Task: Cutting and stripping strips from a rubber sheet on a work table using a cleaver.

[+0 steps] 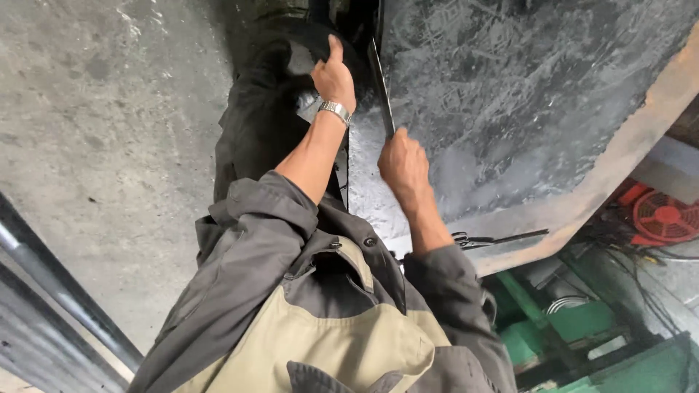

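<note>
My right hand (pixel 403 166) is fisted on the metal strip (pixel 381 87); left hand (pixel 333 76) at 12 o'clock steadies dark rubber (pixel 273 109), thumb up, grip hidden; next needs firm pull.

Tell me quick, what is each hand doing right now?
Left hand: curled, thumb up, resting at the edge of the grey metal sheet.
Right hand: closed around a long dark blade.

Looked like a metal workshop; bare stained concrete floor (pixel 109 145); large dark sheet-metal panel (pixel 510 109) on a rust-edged workbench (pixel 619 160); scissors-like shears (pixel 480 239) on its rim; green machine frame (pixel 568 327) and red fan (pixel 664 216) alongside; grey work jacket (pixel 291 291) worn.
</note>
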